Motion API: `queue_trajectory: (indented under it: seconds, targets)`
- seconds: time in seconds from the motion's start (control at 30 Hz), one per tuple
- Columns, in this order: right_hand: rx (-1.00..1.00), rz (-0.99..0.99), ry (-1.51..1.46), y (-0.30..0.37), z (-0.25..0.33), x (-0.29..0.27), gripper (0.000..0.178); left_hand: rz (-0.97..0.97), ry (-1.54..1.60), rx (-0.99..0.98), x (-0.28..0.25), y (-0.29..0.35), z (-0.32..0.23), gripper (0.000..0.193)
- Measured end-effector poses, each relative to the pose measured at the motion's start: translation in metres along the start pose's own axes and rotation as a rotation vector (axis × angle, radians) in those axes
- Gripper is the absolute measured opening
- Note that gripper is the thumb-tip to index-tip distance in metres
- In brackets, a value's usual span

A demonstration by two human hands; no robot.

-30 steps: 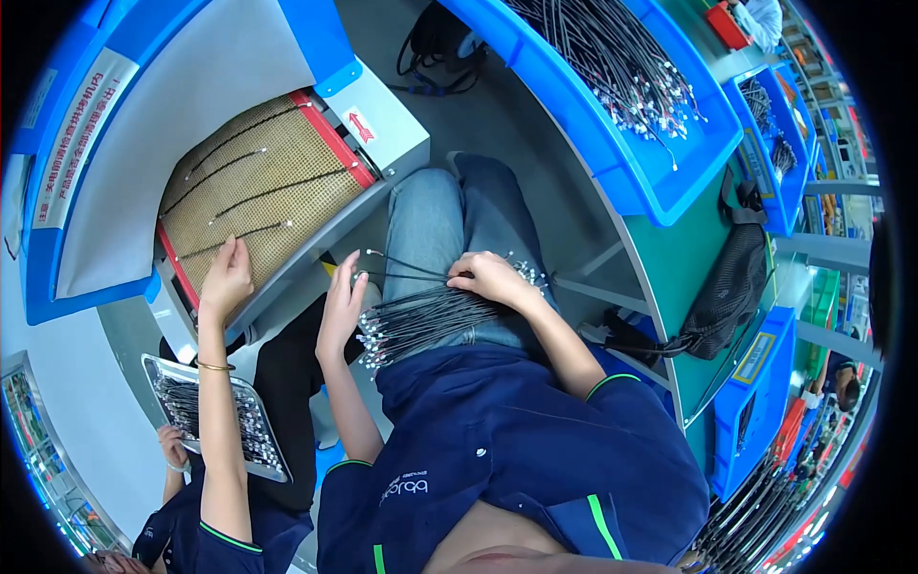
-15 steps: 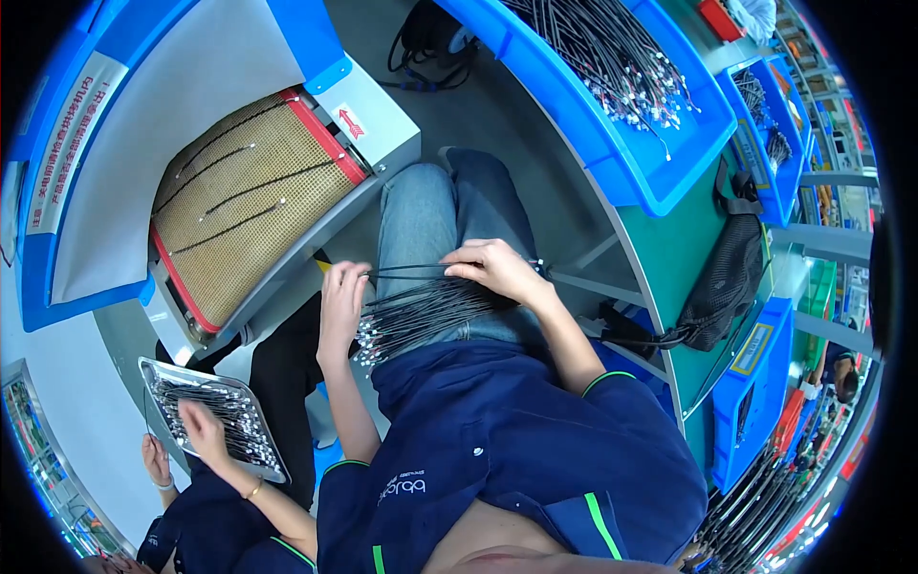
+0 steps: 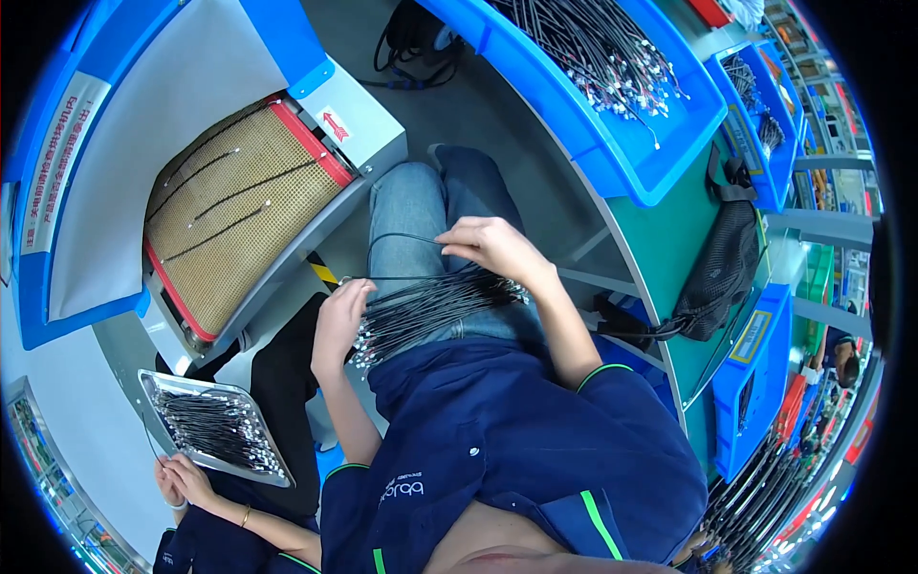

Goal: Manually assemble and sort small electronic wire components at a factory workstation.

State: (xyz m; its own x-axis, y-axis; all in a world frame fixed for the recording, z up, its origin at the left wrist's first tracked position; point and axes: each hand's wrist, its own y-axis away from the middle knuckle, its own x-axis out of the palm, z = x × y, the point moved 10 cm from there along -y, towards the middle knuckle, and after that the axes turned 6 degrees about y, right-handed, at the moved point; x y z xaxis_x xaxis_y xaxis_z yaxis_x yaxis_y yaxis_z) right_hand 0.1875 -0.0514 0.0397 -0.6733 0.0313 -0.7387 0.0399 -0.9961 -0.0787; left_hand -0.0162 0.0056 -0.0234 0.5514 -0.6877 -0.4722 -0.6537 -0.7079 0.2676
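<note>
While we sit with a bundle of black cables (image 3: 430,308) across our lap at the centre of the frame, our left hand (image 3: 339,320) has its grip closed around the bundle's near end, where the metal tips cluster. Our right hand (image 3: 492,247) pinches one loose cable (image 3: 402,239) between fingertips, lifted just above the bundle; a second ago both hands lay spread on the pile, so a single cable now looks picked out. At upper left, the mesh belt (image 3: 229,225) carries three cables, as before. At lower left, a co-worker's hand (image 3: 186,478), earlier up on the belt, now rests at the metal tray (image 3: 153,387) of cables. A blue bin (image 3: 612,163) of cables sits at upper right.
</note>
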Motion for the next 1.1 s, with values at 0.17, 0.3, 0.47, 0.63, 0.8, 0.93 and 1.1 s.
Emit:
queue_trajectory:
  seconds: [0.17, 0.3, 0.47, 0.63, 0.8, 0.93, 1.1]
  targets:
    - [0.04, 0.024, -0.152, 0.01, -0.016, -0.022, 0.021, -0.011, 0.18, -0.153, 0.0, 0.001, -0.004, 0.018]
    - [0.038, 0.094, -0.05, 0.019, -0.008, -0.038, 0.026, 0.019, 0.153, 0.032, 0.016, -0.002, -0.034, 0.018]
    - [0.094, 0.139, 0.245, 0.038, -0.028, -0.07, 0.019, -0.087, 0.002, 0.078, 0.003, 0.006, -0.042, 0.016]
    - [-0.134, 0.015, 0.233, 0.027, 0.022, -0.062, 0.024, 0.033, 0.05, 0.168, 0.035, -0.002, -0.091, 0.014]
    - [-0.192, 0.148, 0.091, 0.024, 0.049, -0.025, 0.018, 0.136, 0.083, 0.114, 0.064, -0.004, -0.11, 0.013]
    - [-0.197, 0.004, -0.114, 0.02, 0.041, -0.03, 0.014, -0.285, -0.074, 0.471, 0.027, 0.009, -0.135, 0.013]
    - [-0.068, 0.017, -0.302, 0.011, 0.027, -0.011, 0.012, -0.28, -0.218, 0.619, 0.022, 0.011, -0.132, 0.016]
